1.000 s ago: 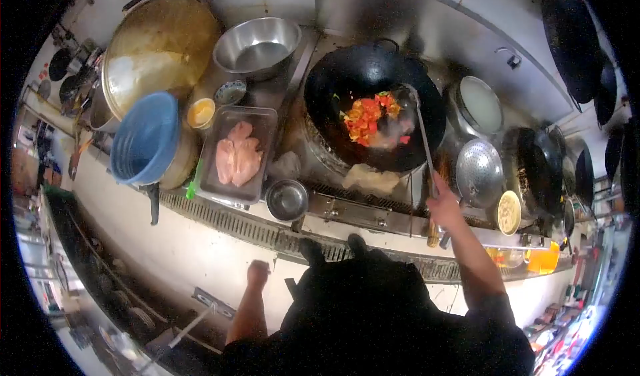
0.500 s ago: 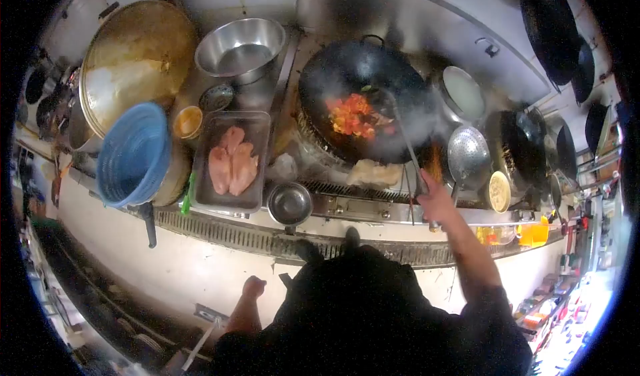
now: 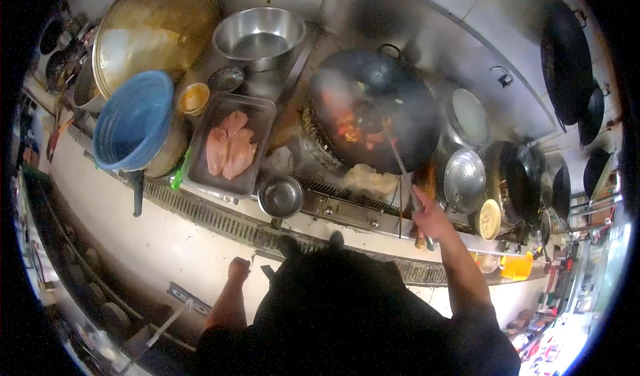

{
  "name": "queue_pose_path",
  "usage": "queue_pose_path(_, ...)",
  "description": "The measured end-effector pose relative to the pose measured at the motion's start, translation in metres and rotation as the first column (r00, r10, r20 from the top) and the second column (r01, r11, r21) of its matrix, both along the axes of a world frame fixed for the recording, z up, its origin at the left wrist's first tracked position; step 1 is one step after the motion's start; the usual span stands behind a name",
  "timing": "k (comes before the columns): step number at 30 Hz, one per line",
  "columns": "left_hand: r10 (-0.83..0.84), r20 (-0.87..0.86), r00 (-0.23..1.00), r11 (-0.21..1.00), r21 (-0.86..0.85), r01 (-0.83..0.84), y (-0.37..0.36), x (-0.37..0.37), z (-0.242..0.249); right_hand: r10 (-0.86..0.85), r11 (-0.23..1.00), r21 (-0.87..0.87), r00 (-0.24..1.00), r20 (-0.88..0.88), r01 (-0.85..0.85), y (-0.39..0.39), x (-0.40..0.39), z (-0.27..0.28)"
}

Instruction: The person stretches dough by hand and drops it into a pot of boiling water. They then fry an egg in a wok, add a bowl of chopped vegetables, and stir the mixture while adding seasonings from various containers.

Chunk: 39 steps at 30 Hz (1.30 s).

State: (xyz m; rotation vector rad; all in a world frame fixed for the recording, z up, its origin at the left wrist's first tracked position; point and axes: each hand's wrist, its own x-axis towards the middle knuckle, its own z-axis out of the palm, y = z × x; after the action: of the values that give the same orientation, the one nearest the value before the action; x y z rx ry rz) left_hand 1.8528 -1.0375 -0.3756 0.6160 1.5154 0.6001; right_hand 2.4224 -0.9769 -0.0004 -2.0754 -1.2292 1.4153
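My right hand (image 3: 433,219) is wrapped round the handle of a long-handled metal cooking utensil (image 3: 398,157). The utensil slants into a black wok (image 3: 417,103), where steam blurs its head. Chopped red and orange food (image 3: 350,128) lies in the wok around that end. A pale folded cloth (image 3: 370,179) rests at the wok's front edge, left of the handle. Down by my body, my left hand (image 3: 239,269) is closed in a fist, apart from the counter, with nothing showing in it.
Left of the wok are a tray (image 3: 267,126) of raw chicken breasts (image 3: 230,146), a small metal bowl (image 3: 280,196), a blue basket (image 3: 133,119) and a steel basin (image 3: 260,33). A perforated strainer (image 3: 465,179) and a cream-coloured tub (image 3: 489,219) stand to the right.
The view has tilted and shifted. In the wok, the utensil's far end has come nearer the front and the food has been spread about. Steam now covers more of it.
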Motion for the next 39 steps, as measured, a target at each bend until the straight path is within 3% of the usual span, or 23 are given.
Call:
queue_pose_path(1, -0.498, -0.515, 0.698, 0.739, 0.169, 0.652, 0.002, 0.002, 0.010, 0.008, 0.994, 0.104, 0.980, 0.200, -0.030, 0.005, 0.008, -0.020)
queue_pose_path(2, -0.478, -0.878, 0.014, 0.154, -0.068, 0.986, 0.002, 0.003, 0.011, -0.001, 0.976, 0.201, 0.919, 0.394, -0.085, 0.013, 0.011, -0.030)
queue_pose_path(4, -0.498, -0.863, 0.087, 0.264, -0.055, 0.963, -0.004, 0.015, 0.017, -0.120, 0.954, 0.299, 0.937, 0.327, 0.018, 0.018, 0.012, -0.047)
queue_pose_path(5, -0.515, -0.640, 0.571, 0.709, 0.056, 0.703, -0.006, 0.022, 0.024, -0.246, 0.914, 0.379, 0.938, 0.244, 0.142, 0.019, 0.006, -0.048)
queue_pose_path(6, -0.253, -0.333, 0.908, 0.965, -0.024, 0.260, -0.007, 0.026, 0.031, -0.250, 0.915, 0.376, 0.937, 0.242, 0.147, 0.025, 0.004, -0.049)
queue_pose_path(7, -0.261, -0.336, 0.905, 0.963, -0.027, 0.267, -0.010, 0.024, 0.028, -0.233, 0.936, 0.309, 0.953, 0.194, 0.166, 0.037, 0.000, -0.042)
queue_pose_path(8, -0.530, -0.527, 0.665, 0.775, 0.018, 0.632, -0.015, 0.019, 0.023, -0.217, 0.954, 0.240, 0.966, 0.140, 0.180, 0.041, -0.003, -0.036)
queue_pose_path(9, -0.648, -0.694, 0.315, 0.460, -0.026, 0.888, -0.017, 0.014, 0.018, -0.219, 0.954, 0.240, 0.967, 0.134, 0.182, 0.038, -0.003, -0.030)
queue_pose_path(12, -0.576, -0.783, 0.235, 0.500, -0.109, 0.859, -0.015, 0.016, 0.013, 0.025, 0.991, 0.124, 0.983, 0.184, -0.049, 0.024, 0.009, -0.012)
queue_pose_path(13, -0.496, -0.846, 0.196, 0.387, -0.013, 0.922, -0.008, 0.013, 0.016, 0.099, 0.975, 0.181, 0.982, 0.162, -0.128, 0.003, 0.015, -0.013)
queue_pose_path(14, -0.334, -0.393, 0.857, 0.812, 0.342, 0.473, -0.025, -0.012, -0.072, 0.174, 0.950, 0.236, 0.974, 0.142, -0.204, -0.009, 0.019, -0.011)
queue_pose_path(17, -0.421, -0.614, 0.667, 0.751, 0.176, 0.636, -0.019, -0.004, -0.058, 0.052, 0.992, 0.101, 0.974, 0.221, -0.076, 0.006, 0.001, 0.017)
queue_pose_path(19, -0.455, -0.651, 0.607, 0.865, -0.162, 0.474, -0.013, 0.017, -0.020, -0.027, 0.976, 0.212, 0.925, 0.378, -0.058, 0.012, 0.015, -0.014)
queue_pose_path(23, -0.478, -0.587, 0.654, 0.763, 0.091, 0.640, -0.020, 0.021, -0.005, -0.266, 0.937, 0.290, 0.938, 0.224, 0.196, 0.023, 0.014, -0.038)
queue_pose_path(25, -0.667, -0.708, 0.232, 0.510, -0.208, 0.834, -0.024, 0.020, -0.024, -0.121, 0.925, 0.380, 0.968, 0.222, 0.029, 0.041, 0.032, -0.068)
queue_pose_path(28, -0.587, -0.666, 0.460, 0.723, -0.175, 0.668, -0.015, 0.052, 0.064, 0.128, 0.973, 0.137, 0.926, 0.354, -0.187, 0.023, 0.020, -0.024)
queue_pose_path(30, -0.411, -0.532, 0.740, 0.815, 0.149, 0.560, -0.032, 0.017, -0.036, 0.156, 0.965, 0.155, 0.940, 0.303, -0.211, -0.009, 0.011, 0.012)
queue_pose_path(32, -0.317, -0.453, 0.833, 0.845, 0.264, 0.465, -0.036, 0.012, -0.045, 0.184, 0.960, 0.164, 0.954, 0.237, -0.226, -0.016, 0.019, 0.010)
queue_pose_path(34, -0.334, -0.370, 0.867, 0.880, 0.207, 0.427, -0.042, -0.003, -0.082, 0.246, 0.908, 0.167, 0.812, 0.529, -0.384, -0.006, 0.040, -0.014)
queue_pose_path(35, -0.334, -0.371, 0.866, 0.879, 0.211, 0.429, -0.039, 0.001, -0.072, 0.242, 0.908, 0.171, 0.812, 0.530, -0.382, 0.001, 0.034, -0.011)
queue_pose_path(37, -0.292, -0.480, 0.827, 0.956, -0.124, 0.265, -0.035, 0.015, -0.053, -0.045, 0.995, 0.099, 0.955, 0.292, 0.017, 0.018, 0.019, -0.007)
queue_pose_path(38, -0.281, -0.478, 0.832, 0.959, -0.120, 0.255, -0.035, 0.015, -0.055, -0.035, 0.995, 0.102, 0.955, 0.295, 0.005, 0.021, 0.028, -0.028)
queue_pose_path(39, -0.310, -0.479, 0.821, 0.916, 0.079, 0.393, -0.034, 0.014, -0.059, -0.056, 0.882, 0.434, 0.875, 0.481, -0.182, 0.023, 0.044, -0.069)
